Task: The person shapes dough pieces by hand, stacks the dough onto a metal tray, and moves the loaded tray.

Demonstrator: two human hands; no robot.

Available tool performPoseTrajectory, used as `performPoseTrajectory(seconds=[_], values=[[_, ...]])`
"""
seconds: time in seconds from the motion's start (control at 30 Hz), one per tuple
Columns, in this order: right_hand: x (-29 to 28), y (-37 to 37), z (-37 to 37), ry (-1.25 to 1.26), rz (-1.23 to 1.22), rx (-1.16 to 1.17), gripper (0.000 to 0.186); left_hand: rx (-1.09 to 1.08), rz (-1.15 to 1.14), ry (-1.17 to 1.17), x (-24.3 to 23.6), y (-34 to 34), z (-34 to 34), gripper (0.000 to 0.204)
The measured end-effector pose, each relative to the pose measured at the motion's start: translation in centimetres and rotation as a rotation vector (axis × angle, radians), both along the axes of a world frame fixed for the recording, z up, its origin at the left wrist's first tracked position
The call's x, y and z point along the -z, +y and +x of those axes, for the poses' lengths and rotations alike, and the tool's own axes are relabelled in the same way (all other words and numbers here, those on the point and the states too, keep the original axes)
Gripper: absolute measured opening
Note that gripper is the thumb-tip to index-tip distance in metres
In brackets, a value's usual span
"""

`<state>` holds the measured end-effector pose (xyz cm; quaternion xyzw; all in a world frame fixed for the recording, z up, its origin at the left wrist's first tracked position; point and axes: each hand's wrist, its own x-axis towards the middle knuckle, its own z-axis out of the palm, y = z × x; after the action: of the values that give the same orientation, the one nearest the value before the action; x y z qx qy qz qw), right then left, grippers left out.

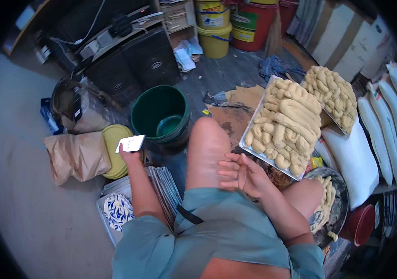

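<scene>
**Phone in left hand, right hand resting loose on knee**

Left hand: fingers wrapped from below around a thin, flat, rectangular phone, pale glossy face up. It is held above a round yellow lid lying on the floor.

Right hand: holds nothing, fingers loosely curled, resting against the bare raised knee.

Beyond the left hand: a crumpled brown paper sack, soft and creased, just beside the yellow lid. Below the forearm, a stack of thin metal sheets and a blue-and-white patterned cloth. Ahead of the knee, a deep green plastic bucket, smooth-walled, with a smaller green bowl inside.

Beyond the right hand: a flat rectangular metal tray, heaped with pale, lumpy, finger-shaped dough rolls. A second heap of the same rolls lies further right. Near the right elbow, a round dark pan holds more dough strands. White stuffed sacks lie along the right

Far end: yellow and red plastic tubs, black boxy cabinets
</scene>
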<state>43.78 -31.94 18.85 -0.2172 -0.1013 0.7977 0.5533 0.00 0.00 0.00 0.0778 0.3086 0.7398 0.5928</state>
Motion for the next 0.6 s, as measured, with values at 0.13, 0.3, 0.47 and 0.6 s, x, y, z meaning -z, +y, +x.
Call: performPoseTrajectory(seconds=[0.13, 0.3, 0.47, 0.6], values=[[-0.2, 0.4, -1.4, -0.034, 0.010, -0.007, 0.046, 0.130, 0.016, 0.118, 0.5, 1.4, -8.4, 0.038], [0.5, -0.5, 0.8, -0.141, -0.065, 0.010, 0.045, 0.215, -0.362, 0.499, 3.3, 0.8, -7.7, 0.046], [0.7, -0.8, 0.5, -0.097, -0.017, 0.028, 0.042, 0.104, -0.449, 0.809, -0.2, 0.6, -11.6, 0.054], [1.3, -1.4, 0.9, -0.110, -0.024, 0.073, 0.045, 0.116, -0.619, 1.192, -1.7, 0.4, -8.1, 0.060]])
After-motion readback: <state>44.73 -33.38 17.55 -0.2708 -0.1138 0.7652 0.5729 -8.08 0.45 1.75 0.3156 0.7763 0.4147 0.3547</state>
